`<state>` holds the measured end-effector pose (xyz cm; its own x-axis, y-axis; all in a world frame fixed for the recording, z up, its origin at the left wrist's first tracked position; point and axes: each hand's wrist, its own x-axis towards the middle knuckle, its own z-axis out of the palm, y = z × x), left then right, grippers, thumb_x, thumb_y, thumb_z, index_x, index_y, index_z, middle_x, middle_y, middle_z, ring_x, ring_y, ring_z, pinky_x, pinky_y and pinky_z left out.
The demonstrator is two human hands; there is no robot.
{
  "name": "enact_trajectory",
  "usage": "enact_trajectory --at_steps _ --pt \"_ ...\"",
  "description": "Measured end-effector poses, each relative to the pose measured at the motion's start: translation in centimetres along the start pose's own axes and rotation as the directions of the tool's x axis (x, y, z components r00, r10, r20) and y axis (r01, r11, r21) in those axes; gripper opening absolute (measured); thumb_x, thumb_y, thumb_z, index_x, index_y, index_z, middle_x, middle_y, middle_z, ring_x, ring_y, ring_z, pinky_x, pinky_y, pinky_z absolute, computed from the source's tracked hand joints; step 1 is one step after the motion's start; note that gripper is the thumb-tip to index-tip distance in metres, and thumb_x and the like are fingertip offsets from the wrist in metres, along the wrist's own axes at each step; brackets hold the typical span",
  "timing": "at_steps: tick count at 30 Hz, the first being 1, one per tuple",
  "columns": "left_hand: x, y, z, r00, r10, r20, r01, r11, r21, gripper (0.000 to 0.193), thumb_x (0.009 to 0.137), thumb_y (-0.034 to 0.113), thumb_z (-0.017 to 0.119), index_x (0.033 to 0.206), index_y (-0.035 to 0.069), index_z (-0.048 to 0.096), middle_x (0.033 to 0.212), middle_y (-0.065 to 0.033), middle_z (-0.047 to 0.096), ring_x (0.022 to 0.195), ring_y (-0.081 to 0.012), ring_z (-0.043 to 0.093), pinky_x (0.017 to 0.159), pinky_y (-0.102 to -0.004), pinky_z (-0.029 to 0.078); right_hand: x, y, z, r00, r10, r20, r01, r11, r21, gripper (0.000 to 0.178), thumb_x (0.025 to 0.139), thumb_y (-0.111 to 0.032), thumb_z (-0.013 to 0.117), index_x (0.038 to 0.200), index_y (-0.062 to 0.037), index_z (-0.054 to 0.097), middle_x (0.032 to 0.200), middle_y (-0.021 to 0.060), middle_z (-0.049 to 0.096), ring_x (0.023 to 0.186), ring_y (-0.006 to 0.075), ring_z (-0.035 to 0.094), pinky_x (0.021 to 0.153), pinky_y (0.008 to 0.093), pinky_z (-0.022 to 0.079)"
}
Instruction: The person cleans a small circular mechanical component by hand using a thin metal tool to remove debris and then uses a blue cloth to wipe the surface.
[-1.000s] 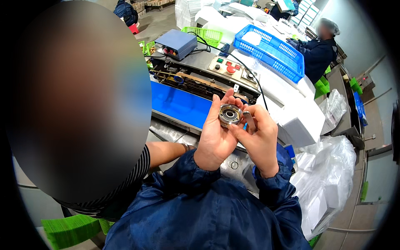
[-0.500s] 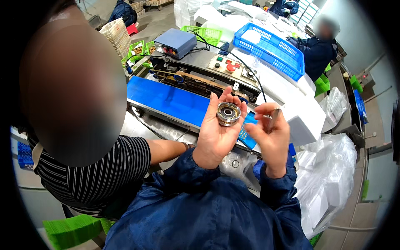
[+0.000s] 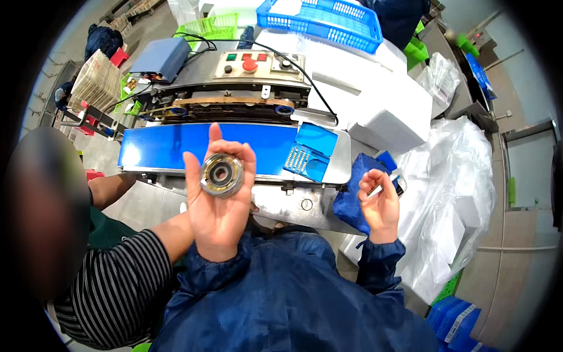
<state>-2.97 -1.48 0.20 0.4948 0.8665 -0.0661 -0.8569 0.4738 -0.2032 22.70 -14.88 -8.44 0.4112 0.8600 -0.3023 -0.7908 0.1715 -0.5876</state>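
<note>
My left hand (image 3: 220,217) is palm up, holding a round metal bearing (image 3: 230,183) on the fingers and palm. The bearing has a shiny outer ring, a brass-coloured band and a dark centre. Well apart to the right, my right hand (image 3: 382,212) has its fingers curled round a slim metallic piece (image 3: 374,191); most of it is hidden, so its kind is unclear. Between the hands lies a flat blue hinged case (image 3: 309,154) with rows of small pale pieces or keys. Nearer me, a thin dark ring (image 3: 306,204) rests on the metal tabletop (image 3: 275,205).
A machine with a blue conveyor belt (image 3: 176,144) and a panel with a red button (image 3: 249,66) stands ahead. White foam blocks (image 3: 387,111), a blue bag (image 3: 355,196) and clear plastic wrap (image 3: 451,193) are to the right. At my left is a person in a striped sleeve (image 3: 120,287).
The view has turned, and the hands have moved apart. My left hand has gone left with the bearing; my right hand has drawn away from it, still holding the slim piece.
</note>
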Motion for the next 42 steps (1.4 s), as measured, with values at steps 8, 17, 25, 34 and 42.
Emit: enact_trajectory --at_steps 8,17,25,34,42 --pt "-0.1 1.4 -3.0 0.999 0.007 -0.045 -0.01 0.999 -0.051 0.048 0.091 0.029 0.056 0.131 0.007 0.042 0.099 -0.0008 0.049 0.103 -0.0171 0.047 0.109 -0.043 0.025 -0.2 4.1 -4.0 0.984 0.175 0.039 -0.179 0.967 0.18 0.044 0.099 -0.04 0.029 0.091 -0.004 0.052 0.08 0.008 0.051 0.059 0.0143 0.051 0.04 0.0234 0.038" --pt "0.3 2.6 -5.2 1.0 0.018 -0.018 -0.018 1.0 0.0 0.049 0.09 0.034 0.057 0.131 0.012 0.042 0.097 0.0026 0.047 0.102 -0.014 0.047 0.11 -0.042 0.026 3.0 5.2 -2.9 1.0 0.009 0.008 -0.007 0.957 -0.289 0.017 0.085 -0.003 0.06 0.1 0.0041 0.057 0.097 0.0123 0.058 0.077 0.0179 0.059 0.068 0.0296 0.048" --pt "0.2 2.4 -5.9 0.997 0.065 -0.039 -0.064 0.998 0.013 0.05 0.089 0.035 0.058 0.131 0.011 0.043 0.095 0.0036 0.047 0.101 -0.0137 0.047 0.108 -0.041 0.028 4.8 5.9 -2.2 0.985 -0.144 0.1 0.175 0.797 -0.578 0.019 0.085 -0.003 0.061 0.102 0.006 0.062 0.102 0.0122 0.059 0.088 0.0214 0.062 0.082 0.0315 0.05" --pt "0.4 2.8 -6.3 0.997 0.066 -0.048 -0.064 0.997 0.043 0.053 0.089 0.036 0.059 0.132 0.012 0.041 0.094 0.0037 0.047 0.1 -0.0133 0.047 0.108 -0.04 0.028 4.9 7.4 -0.5 0.954 -0.298 0.038 0.184 0.478 -0.859 0.008 0.082 -0.001 0.064 0.089 0.0013 0.064 0.083 0.0046 0.064 0.074 0.0081 0.056 0.065 0.0208 0.043" --pt "0.5 3.0 -6.8 0.999 0.027 -0.041 -0.024 0.998 0.063 0.054 0.089 0.038 0.057 0.133 0.012 0.04 0.095 0.0046 0.048 0.102 -0.0129 0.046 0.109 -0.0393 0.027 6.1 8.1 -0.3 0.954 -0.263 0.144 0.228 0.329 -0.916 0.008 0.079 0.001 0.065 0.086 0.0026 0.065 0.078 0.0074 0.064 0.068 0.0096 0.057 0.061 0.022 0.043"
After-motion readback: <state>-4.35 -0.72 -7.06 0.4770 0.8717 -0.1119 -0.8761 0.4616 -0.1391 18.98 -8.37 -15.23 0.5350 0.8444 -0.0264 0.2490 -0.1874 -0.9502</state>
